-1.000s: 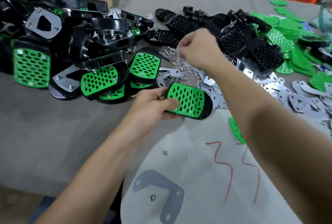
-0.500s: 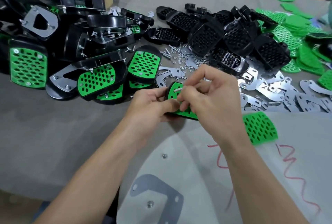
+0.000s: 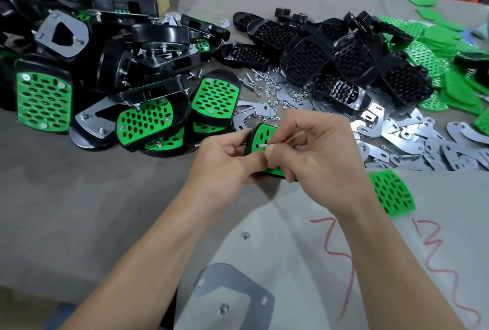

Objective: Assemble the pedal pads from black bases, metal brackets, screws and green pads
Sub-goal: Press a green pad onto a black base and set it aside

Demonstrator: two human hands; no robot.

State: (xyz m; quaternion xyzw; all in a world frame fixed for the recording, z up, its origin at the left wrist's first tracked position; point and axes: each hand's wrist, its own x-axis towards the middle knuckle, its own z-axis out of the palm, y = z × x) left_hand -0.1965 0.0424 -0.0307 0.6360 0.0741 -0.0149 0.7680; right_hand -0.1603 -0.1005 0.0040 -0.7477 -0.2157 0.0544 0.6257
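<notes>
left hand (image 3: 225,163) clamps the pedal pad (image 3: 262,134) by its edge (looks light, stiff), right hand (image 3: 309,147) fingers pinch a tiny, fumbly-looking screw (image 3: 263,145).

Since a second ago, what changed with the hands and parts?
The right hand came back from the scattered silver screws and nuts toward the person and now pinches a small silver screw at a hole in the green perforated pad on its black base. The left hand gripped that pad throughout. The heap of finished pedals and the flat metal brackets lie as before.
</notes>
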